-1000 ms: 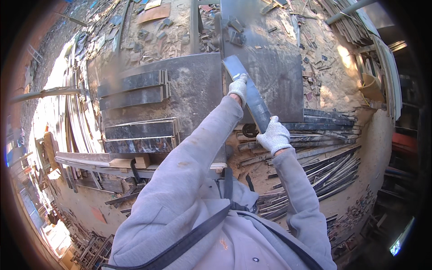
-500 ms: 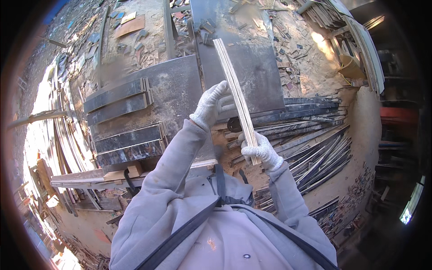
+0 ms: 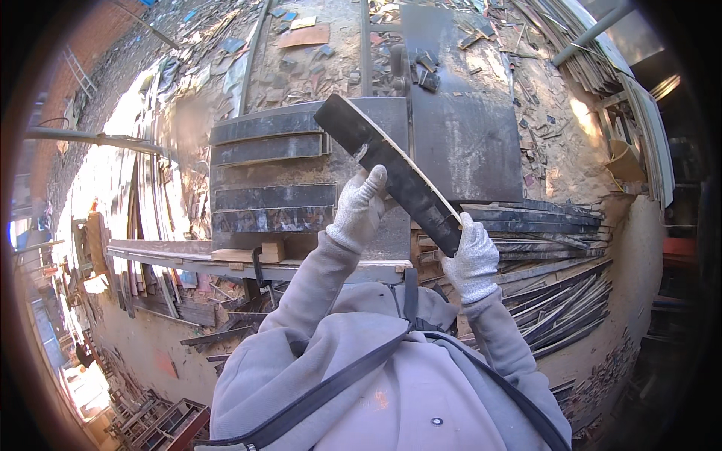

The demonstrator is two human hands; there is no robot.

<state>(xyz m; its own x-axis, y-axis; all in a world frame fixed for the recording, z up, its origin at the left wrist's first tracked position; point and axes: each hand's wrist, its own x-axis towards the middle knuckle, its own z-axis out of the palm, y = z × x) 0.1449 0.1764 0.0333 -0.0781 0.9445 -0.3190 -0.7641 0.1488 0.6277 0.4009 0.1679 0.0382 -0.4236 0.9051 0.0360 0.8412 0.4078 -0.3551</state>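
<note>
Slanting in front of me is a black-faced plywood strip (image 3: 406,189) with a pale layered edge along its upper right side. Whether it is one piece or several stacked together, I cannot tell. My right hand (image 3: 472,259), in a whitish knitted glove, is closed round its lower near end. My left hand (image 3: 359,207), gloved alike, grips the strip's left edge around the middle, the thumb showing and the other fingers partly hidden. Left of my hands, similar dark plywood strips (image 3: 274,197) lie in low stacks on a dark worn metal tabletop (image 3: 368,113).
A second dark panel (image 3: 470,150) adjoins the tabletop on the right. Long narrow offcuts (image 3: 556,304) are heaped to my right. Along the near table edge runs a rail (image 3: 331,272) with a wooden block (image 3: 273,251) beside it. Scraps and sawdust litter the far ground.
The plywood strip has turned from edge-on to show its black face, and its far end leans further left. My left hand has closed on it. The view has shifted left.
</note>
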